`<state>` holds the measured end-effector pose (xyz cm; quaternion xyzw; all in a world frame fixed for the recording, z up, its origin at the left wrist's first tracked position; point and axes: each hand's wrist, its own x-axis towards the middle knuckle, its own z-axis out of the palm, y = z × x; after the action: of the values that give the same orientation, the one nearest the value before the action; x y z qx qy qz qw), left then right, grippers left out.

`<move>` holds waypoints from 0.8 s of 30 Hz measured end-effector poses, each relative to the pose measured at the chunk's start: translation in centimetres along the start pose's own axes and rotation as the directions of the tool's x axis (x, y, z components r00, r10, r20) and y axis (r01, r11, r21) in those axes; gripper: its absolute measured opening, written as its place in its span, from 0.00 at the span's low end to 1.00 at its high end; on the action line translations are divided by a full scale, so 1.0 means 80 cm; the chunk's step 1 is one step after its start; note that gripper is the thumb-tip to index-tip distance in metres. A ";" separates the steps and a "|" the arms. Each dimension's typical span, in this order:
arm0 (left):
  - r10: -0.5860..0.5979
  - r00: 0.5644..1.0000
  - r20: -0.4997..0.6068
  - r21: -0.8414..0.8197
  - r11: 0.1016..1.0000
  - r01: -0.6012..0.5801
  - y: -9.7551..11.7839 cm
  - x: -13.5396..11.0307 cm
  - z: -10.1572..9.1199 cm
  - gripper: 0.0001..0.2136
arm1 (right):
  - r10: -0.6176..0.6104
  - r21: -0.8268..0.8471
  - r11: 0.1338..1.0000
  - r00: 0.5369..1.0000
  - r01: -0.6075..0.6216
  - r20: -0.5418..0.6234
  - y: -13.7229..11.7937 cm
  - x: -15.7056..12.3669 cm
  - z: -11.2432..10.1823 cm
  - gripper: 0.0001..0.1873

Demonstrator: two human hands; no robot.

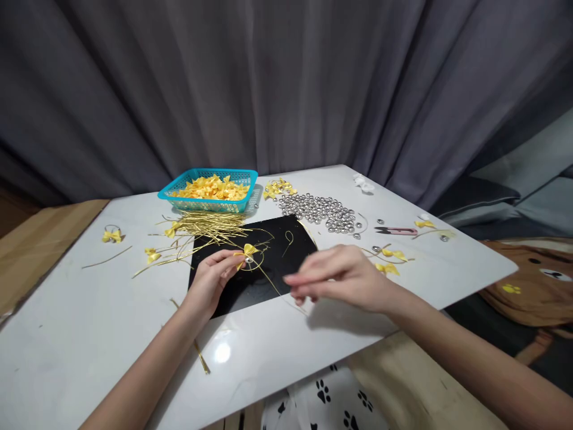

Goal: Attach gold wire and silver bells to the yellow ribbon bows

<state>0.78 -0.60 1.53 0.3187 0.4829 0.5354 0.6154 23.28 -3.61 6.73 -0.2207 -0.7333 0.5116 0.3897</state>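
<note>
My left hand is closed, its thumb and fingertips pinching a yellow ribbon bow. A silver bead sits at the bow's middle. A gold cord makes a small loop around it, and its long tail runs down to the right. My right hand hovers right of that tail, slightly blurred, with thumb and forefinger apart and nothing visible between them. Below both hands lies a black mat on the white table.
A blue basket holds many yellow bows. Before it lies a bundle of gold cords. Silver beads are heaped right of centre, near pink-handled snips. Looped bow pieces lie behind; loose bows lie at right.
</note>
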 end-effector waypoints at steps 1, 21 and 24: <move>0.012 1.000 0.015 0.010 1.000 -0.013 0.000 -0.001 0.001 0.08 | 0.054 0.011 0.998 0.998 -0.054 -0.009 0.009 0.014 0.005 0.13; -0.007 0.997 -0.071 -0.002 1.000 0.007 -0.007 -0.011 0.012 0.09 | 0.056 -0.357 0.920 0.954 -0.164 -0.294 0.085 0.044 0.033 0.08; -0.026 0.999 -0.026 0.016 1.000 0.026 -0.008 -0.010 0.011 0.08 | 0.039 -0.379 0.912 0.952 -0.158 -0.302 0.085 0.044 0.030 0.08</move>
<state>1.89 -1.42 1.41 0.3102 0.4993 0.5275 0.6133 18.72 0.11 1.22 -0.4046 -0.7451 0.3331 0.4126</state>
